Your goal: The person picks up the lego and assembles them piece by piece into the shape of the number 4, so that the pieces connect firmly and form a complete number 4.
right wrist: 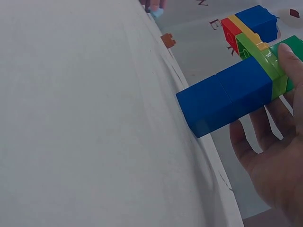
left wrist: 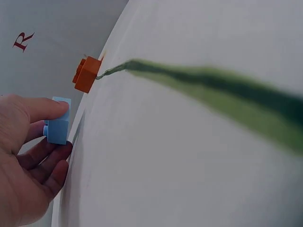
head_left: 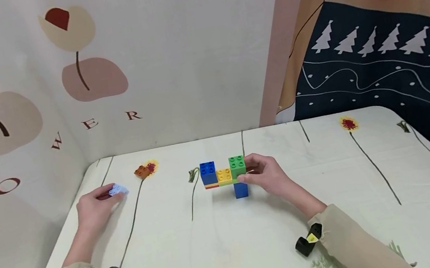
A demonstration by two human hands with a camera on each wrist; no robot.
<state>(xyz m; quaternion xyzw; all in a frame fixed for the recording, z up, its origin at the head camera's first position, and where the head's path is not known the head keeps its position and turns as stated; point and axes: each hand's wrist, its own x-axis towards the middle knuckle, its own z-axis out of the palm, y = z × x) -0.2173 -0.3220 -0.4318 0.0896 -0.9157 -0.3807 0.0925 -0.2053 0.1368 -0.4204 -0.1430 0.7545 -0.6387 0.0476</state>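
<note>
At the left of the head view, my left hand [head_left: 94, 210] pinches a light blue toy brick [head_left: 117, 189] between thumb and fingers; the left wrist view shows the thumb across this brick [left wrist: 58, 127]. My right hand [head_left: 267, 175] grips the green brick [head_left: 237, 166] of a built assembly. In that assembly a dark blue brick [head_left: 208, 173] tops the left end and a yellow brick [head_left: 224, 175] lies between. Red and lime green pieces run underneath, and a blue column [right wrist: 227, 99] stands below the green end. Its foot appears to meet the table.
An orange brick [head_left: 143, 171] lies alone on the tablecloth [head_left: 223, 244], just beyond and right of my left hand. The table's far edge meets a printed curtain [head_left: 188, 64]. A dark cloth with white trees [head_left: 380, 67] hangs at the right.
</note>
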